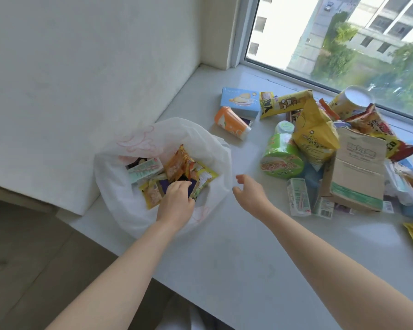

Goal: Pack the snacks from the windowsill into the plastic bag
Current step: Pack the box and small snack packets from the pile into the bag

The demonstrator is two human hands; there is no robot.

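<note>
From the head view, a white plastic bag (200, 144) is seen standing open on the windowsill (224, 246), near the wall at its left end. Several snacks have been packed inside it: an orange packet (178, 164), a yellow packet (206, 176) and a pale green box (144, 169) among them. The left hand (177, 202) is lowered into the bag's mouth, its fingers (180, 185) curled down onto a dark purple packet (163, 184); whether anything is gripped cannot be told. The right hand (249, 194) is held just right of the bag, above the bare sill, with thumb and fingers spread loosely and nothing held.

The unpacked snacks are piled to the right, by the window. A green noodle bowl (281, 156), a yellow bag (315, 136), a brown paper bag (358, 172) and a small white carton (298, 196) are gathered there. A blue box (240, 101) and an orange cup (231, 122) lie nearer the bag, apart from it.
</note>
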